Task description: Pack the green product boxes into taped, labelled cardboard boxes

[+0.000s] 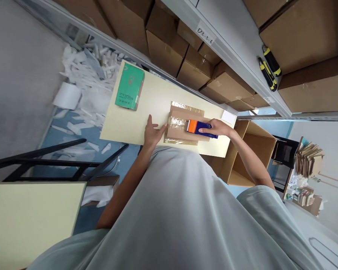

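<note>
A small brown cardboard box (183, 112) with clear tape across it lies on a pale yellow table (154, 99). My right hand (218, 128) is closed around a blue and orange tape dispenser (198, 127), which rests on top of the box. My left hand (153, 132) lies on the table with fingers stretched out, pressing against the box's left end. A green box (129, 86) sits apart at the table's far left corner.
An open cardboard carton (249, 150) stands on the floor right of the table. Metal shelves (228, 48) full of brown cartons run behind it, with yellow-black tools (269, 67) on one shelf. White paper scraps (87, 75) litter the floor at left. A second pale table (30, 217) is at lower left.
</note>
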